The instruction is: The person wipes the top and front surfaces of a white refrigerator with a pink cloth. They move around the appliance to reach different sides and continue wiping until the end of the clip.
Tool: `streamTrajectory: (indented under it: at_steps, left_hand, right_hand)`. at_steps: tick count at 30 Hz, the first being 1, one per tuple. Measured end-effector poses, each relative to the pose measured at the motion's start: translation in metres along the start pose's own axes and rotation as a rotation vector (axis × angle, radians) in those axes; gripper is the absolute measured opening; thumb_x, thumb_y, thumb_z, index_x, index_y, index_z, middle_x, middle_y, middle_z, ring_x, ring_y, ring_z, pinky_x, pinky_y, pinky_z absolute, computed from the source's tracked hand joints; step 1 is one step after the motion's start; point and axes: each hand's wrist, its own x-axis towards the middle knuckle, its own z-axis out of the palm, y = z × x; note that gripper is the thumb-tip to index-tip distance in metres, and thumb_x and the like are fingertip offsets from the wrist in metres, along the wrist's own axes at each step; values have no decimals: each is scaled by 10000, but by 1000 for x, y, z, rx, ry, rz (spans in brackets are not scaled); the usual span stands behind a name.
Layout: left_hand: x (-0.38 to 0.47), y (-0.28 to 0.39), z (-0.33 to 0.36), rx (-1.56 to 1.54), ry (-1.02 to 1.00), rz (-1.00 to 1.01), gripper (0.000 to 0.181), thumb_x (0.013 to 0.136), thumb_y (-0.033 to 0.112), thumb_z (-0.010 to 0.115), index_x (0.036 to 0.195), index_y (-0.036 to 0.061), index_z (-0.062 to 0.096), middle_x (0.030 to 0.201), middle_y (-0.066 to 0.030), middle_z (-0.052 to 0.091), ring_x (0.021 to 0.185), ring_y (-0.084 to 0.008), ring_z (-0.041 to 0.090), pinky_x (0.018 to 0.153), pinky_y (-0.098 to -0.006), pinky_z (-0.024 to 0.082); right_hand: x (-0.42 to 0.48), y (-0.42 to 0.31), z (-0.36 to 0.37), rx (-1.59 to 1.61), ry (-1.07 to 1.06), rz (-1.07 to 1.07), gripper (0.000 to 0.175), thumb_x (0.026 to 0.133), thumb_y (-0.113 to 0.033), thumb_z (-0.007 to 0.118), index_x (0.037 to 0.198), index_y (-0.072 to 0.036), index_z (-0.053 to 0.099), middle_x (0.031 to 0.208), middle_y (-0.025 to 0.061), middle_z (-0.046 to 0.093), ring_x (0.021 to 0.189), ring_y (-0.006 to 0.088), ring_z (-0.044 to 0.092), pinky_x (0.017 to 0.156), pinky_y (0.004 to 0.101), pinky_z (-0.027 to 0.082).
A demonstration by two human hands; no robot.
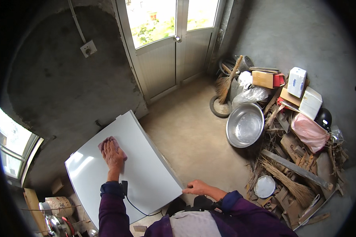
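Observation:
A smooth white lid (136, 180), which looks like the top of a chest freezer, lies at an angle before me. My left hand (112, 157) is spread flat over a folded mauve cloth (122, 149) and presses it against the lid's far left half. The cloth is partly hidden under my fingers. At the near right corner of the lid is my right hand (197, 188), fingers curled, with a fingertip at the edge. Whether it grips the corner cannot be made out. A black cable (139, 209) hangs from a small dark device (124, 187) at my left sleeve.
A double door (157, 71) with glass panes stands ahead. On the right are a metal basin (245, 126), a straw broom (293, 183), foam boxes (311, 102) and a heap of scrap wood (296, 158). A wire rack (52, 209) with pots stands at lower left.

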Motion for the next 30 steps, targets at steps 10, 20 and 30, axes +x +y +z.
streamTrajectory:
  at_steps: [10,20,30]
  left_hand:
    - [71,-23,10,16,-28,11,670,946,374,503,1553,118,385,1614,-110,355,1525,-258,250,1245,-457,132]
    - [4,-14,-4,-40,-4,38,655,931,346,496,1522,74,417,1603,-129,374,1518,-274,265,1252,-454,132]
    - [-155,39,-32,-81,38,58,637,909,294,530,1476,14,455,1581,-179,392,1503,-345,283,1234,-514,146]
  right_hand:
    - [-8,-1,18,59,132,125,516,838,-562,717,895,-52,763,793,119,724,749,232,682,709,367,534]
    - [-9,1,22,178,176,123,469,815,-488,780,932,-34,781,823,86,741,762,163,692,733,319,545]
    - [-15,10,25,118,261,-7,534,816,-578,737,904,-53,781,857,130,750,813,262,710,765,364,547]
